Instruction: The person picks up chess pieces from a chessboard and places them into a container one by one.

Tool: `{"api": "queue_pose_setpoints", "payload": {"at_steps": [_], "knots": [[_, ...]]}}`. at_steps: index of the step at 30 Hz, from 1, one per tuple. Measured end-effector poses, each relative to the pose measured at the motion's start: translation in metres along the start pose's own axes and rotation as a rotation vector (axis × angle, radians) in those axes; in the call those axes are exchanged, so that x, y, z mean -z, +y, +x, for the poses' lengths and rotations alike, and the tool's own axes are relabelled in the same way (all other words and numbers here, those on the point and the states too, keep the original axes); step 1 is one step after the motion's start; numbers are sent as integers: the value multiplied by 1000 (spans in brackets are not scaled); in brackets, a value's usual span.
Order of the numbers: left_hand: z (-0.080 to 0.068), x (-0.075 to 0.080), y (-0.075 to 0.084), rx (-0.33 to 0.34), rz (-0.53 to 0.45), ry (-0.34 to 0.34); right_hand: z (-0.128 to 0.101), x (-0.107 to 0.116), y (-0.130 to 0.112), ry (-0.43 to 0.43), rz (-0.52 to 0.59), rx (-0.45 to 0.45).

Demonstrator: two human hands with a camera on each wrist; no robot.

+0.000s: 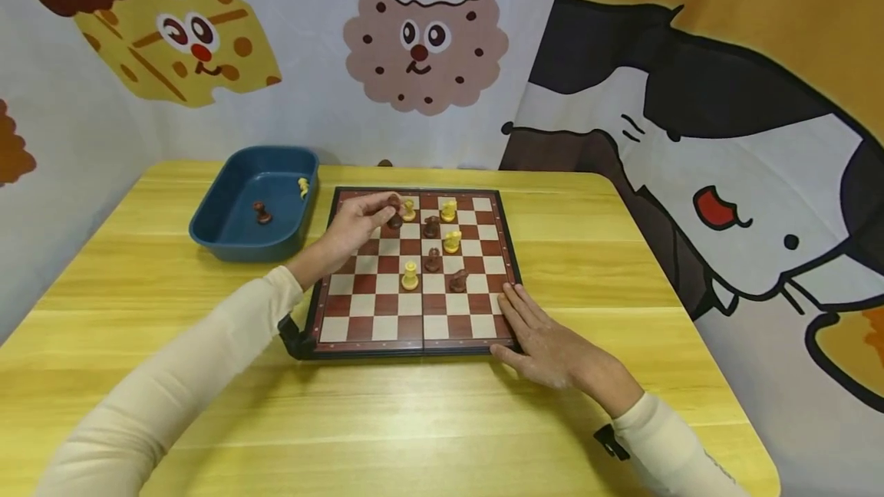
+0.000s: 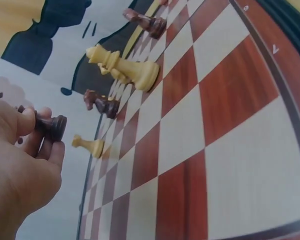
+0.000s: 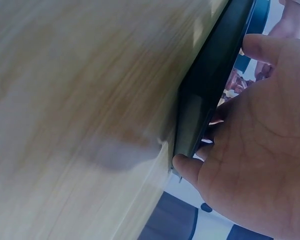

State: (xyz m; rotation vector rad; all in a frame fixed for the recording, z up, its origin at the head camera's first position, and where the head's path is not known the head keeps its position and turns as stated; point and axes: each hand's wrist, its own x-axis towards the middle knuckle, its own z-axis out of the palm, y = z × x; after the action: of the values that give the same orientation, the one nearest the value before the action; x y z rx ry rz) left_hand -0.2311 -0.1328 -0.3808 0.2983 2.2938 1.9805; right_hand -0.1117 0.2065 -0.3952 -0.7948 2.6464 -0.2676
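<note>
My left hand (image 1: pixel 352 227) pinches a dark brown chess piece (image 2: pixel 52 127) between thumb and fingers, over the far left part of the chessboard (image 1: pixel 345 305). The piece's round base shows in the left wrist view, while its top is partly hidden by the thumb. Beside it stands a small cream chess piece (image 1: pixel 409 210). My right hand (image 1: pixel 549 347) lies along the board's near right corner, its fingers fairly straight and touching the edge. Nearer the board's middle stand a tall cream piece (image 1: pixel 410 275), a dark knight (image 1: pixel 458 280) and several others.
A blue plastic bin (image 1: pixel 250 251) stands left of the board, holding a brown piece (image 1: pixel 261 212) and a cream piece (image 1: pixel 303 188). Everything rests on a yellow wood-grain table (image 1: pixel 387 428). Behind it hangs a cartoon-printed cloth (image 1: pixel 297 113).
</note>
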Motion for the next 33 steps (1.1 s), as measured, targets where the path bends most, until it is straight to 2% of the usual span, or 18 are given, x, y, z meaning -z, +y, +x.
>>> {"api": "queue_pose_setpoints", "payload": {"at_steps": [5, 13, 24, 33], "knots": [[0, 10, 3, -31, -84, -22, 0, 1, -1, 1, 0, -3], [-2, 29, 6, 13, -88, -32, 0, 6, -5, -8, 9, -19], [-11, 51, 3, 3, -69, 69, 5, -5, 5, 12, -12, -16], [-20, 72, 1, 21, -47, 141, 5, -7, 6, 13, -11, -28]]}}
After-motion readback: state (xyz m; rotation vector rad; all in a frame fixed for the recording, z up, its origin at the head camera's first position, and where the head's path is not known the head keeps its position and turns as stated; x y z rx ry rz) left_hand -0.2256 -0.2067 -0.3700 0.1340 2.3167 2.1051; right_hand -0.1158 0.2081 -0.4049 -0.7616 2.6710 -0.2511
